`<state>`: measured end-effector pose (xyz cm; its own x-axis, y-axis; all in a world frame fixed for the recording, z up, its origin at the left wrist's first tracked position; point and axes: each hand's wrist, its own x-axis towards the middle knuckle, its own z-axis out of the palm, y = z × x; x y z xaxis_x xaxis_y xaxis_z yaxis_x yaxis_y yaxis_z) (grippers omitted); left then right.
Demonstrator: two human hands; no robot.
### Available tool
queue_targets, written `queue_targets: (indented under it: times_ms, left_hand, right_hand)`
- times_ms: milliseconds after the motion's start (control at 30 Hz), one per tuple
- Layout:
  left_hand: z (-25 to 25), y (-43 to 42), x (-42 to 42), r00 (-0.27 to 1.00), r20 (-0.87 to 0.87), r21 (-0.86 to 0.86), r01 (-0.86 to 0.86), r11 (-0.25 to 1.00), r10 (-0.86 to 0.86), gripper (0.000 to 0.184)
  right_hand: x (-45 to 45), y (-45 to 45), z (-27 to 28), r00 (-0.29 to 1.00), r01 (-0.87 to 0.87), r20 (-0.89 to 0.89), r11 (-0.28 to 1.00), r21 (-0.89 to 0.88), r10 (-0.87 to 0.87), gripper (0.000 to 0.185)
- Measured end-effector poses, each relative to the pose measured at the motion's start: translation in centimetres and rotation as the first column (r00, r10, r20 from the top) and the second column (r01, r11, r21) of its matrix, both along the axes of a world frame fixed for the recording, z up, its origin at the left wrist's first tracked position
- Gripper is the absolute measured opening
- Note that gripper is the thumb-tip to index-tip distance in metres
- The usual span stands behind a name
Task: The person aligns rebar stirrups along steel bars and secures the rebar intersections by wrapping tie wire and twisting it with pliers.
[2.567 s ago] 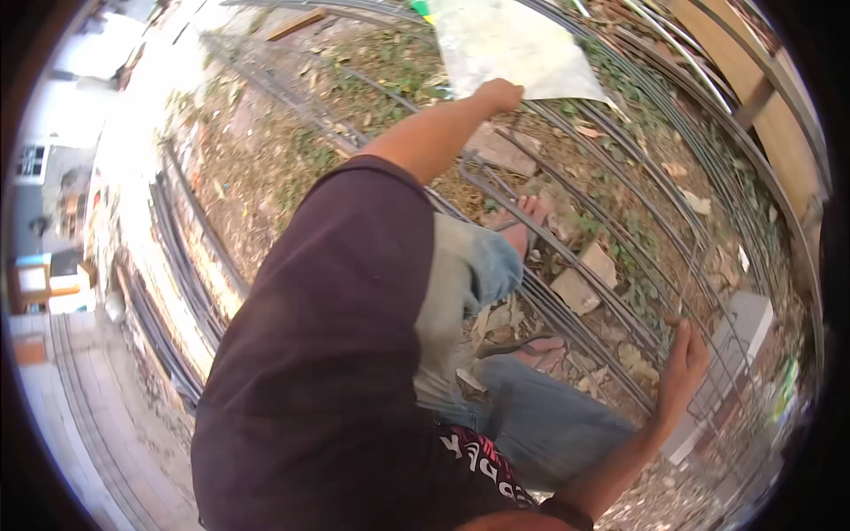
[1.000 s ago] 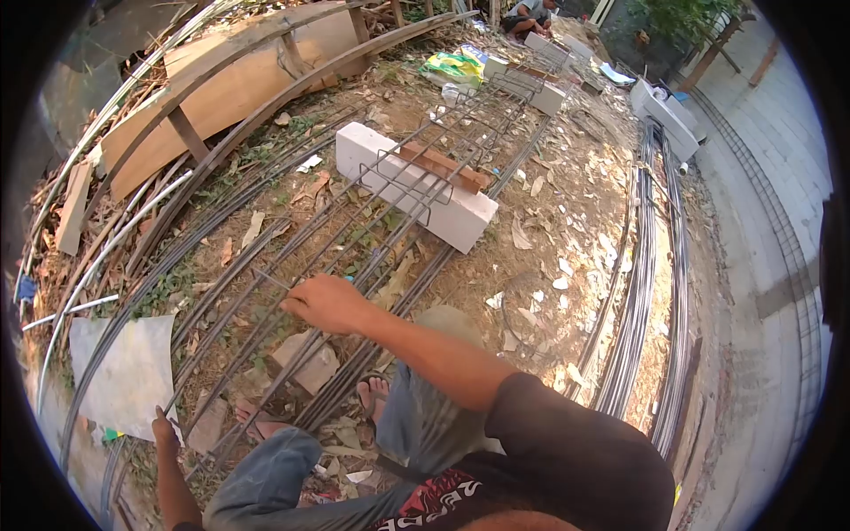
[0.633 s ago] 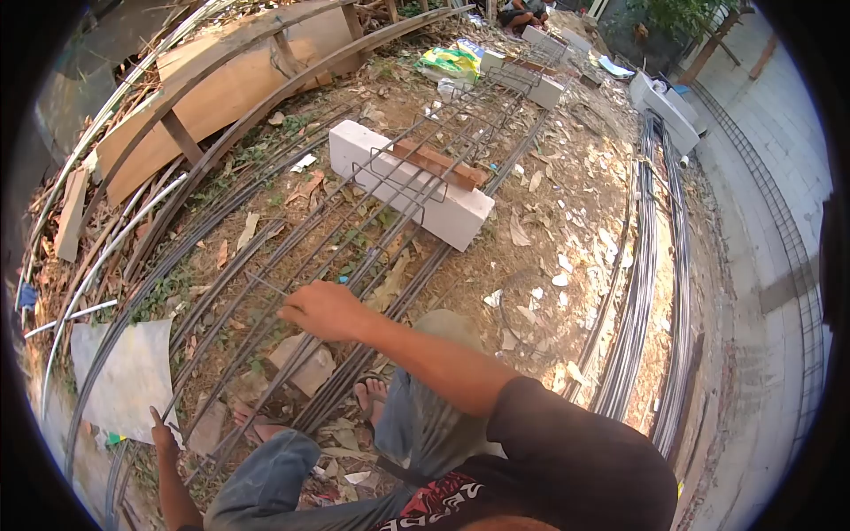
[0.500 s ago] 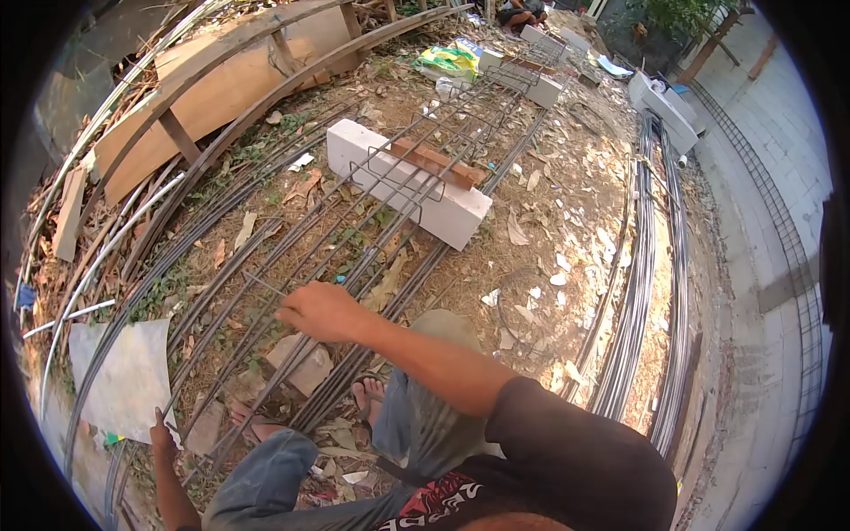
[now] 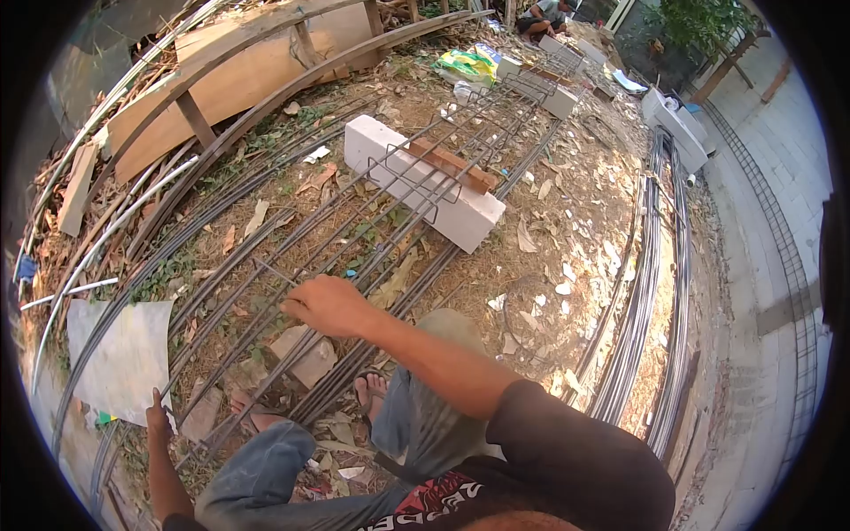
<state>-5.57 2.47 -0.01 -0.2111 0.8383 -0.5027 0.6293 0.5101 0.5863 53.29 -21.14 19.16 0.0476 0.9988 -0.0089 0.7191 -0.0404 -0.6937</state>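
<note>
Long steel rods (image 5: 305, 257) run diagonally in front of me, joined by square wire hoops farther out. My right hand (image 5: 328, 305) is closed above the rods, with a thin metal rod (image 5: 276, 273) sticking out from its fingers. At the lower left, my left hand (image 5: 159, 418) is closed beside a rod end, next to the lower edge of a whitish sheet (image 5: 124, 358). What it grips is too small to make out. The rods with hoops rest across a white block (image 5: 425, 186) with a red-brown brick (image 5: 453, 166) on it.
Bent wooden framing (image 5: 190, 119) and boards lie at the upper left. Bundles of rods (image 5: 651, 292) lie at the right beside a pale wall (image 5: 753, 265). A yellow-green bag (image 5: 467, 66) is farther back. Another person (image 5: 542, 18) crouches at the far top.
The view has swung round since the oldest frame, bringing the blocks and wall into sight. Over the last second both hands have stayed nearly in place, while the view has shifted slightly.
</note>
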Motion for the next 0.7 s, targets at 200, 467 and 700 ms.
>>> queue_targets:
  times_ms: [200, 467, 700]
  left_hand:
    - [0.1, -0.4, 0.5, 1.000, 0.011, 0.030, -0.007, 1.000, 0.007, 0.075]
    - [0.1, 0.0, 0.5, 0.999, -0.039, -0.013, -0.001, 1.000, 0.001, 0.079]
    - [-0.1, 0.1, 0.5, 0.999, -0.042, -0.033, 0.007, 0.999, -0.008, 0.081]
  right_hand:
    - [-0.1, 0.2, 0.7, 1.000, -0.015, 0.005, 1.000, -0.020, 0.015, 0.039]
    - [-0.5, 0.9, 0.3, 1.000, -0.016, 0.023, 0.998, -0.054, 0.017, 0.040]
    - [-0.7, 1.2, 0.7, 1.000, -0.028, -0.004, 0.997, -0.066, 0.028, 0.039]
